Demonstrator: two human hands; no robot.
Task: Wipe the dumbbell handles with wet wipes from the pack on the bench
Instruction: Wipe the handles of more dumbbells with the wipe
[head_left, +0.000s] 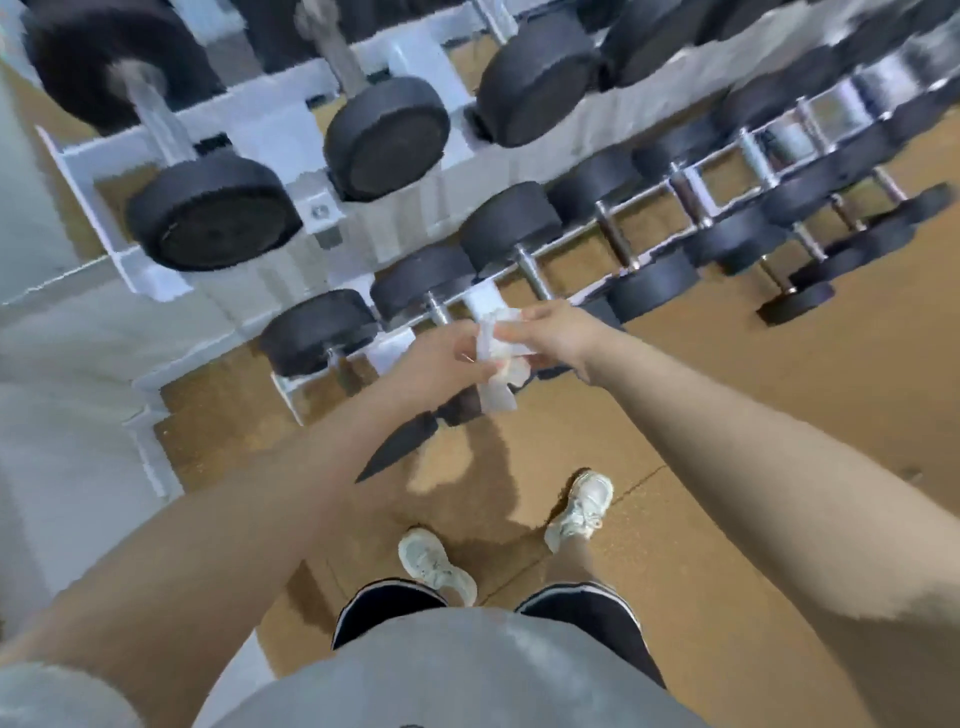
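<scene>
The person stands facing a white-painted steel dumbbell rack (291, 135) loaded with black round-headed dumbbells with bright metal handles (530, 270), which sit in rows along its tiers, the lower row running from the rack's near left corner away toward the right. As a judgement, the work is at a preparing stage: a thin white wet wipe (493, 353) is held up in front of the lower tier, touching no handle, and nothing in view shows which handles are already clean, so the wiping may well be mostly ahead. The pack and the bench are out of sight. The left hand (441, 364) has its fingers curled in, pinching the wipe's left part, while the right hand (550, 332) pinches its upper right edge between thumb and fingers; the sheet hangs crumpled between them, a loose strip trailing down. Blur hides the finer lie of the fingers.
</scene>
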